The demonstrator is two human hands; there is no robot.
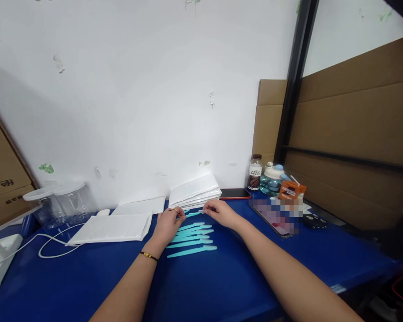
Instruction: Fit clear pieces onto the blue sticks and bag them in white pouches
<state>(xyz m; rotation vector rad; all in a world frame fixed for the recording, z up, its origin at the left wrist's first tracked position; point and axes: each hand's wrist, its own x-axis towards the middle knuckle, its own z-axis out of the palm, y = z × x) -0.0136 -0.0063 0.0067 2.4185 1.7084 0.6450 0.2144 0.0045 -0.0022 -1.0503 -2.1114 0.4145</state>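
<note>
Several turquoise eyebrow razors (192,253) lie side by side on the blue tabletop, roughly parallel, their wider ends to the right. At the far end of the row, one eyebrow razor (193,214) stretches between my two hands. My left hand (169,223), with a ring and a dark bracelet, has its fingers closed at that razor's left end and partly covers the handles below. My right hand (222,213) pinches its right end, which looks pale. Just behind the hands sits a stack of white packets (195,190).
More white packets (112,228) lie left, near a white cable (49,256) and clear plastic jars (74,203). A phone (235,193) rests behind my right hand. To the right are another phone (272,219), a brown-capped bottle (254,173), a water bottle (271,182) and an orange packet (291,191).
</note>
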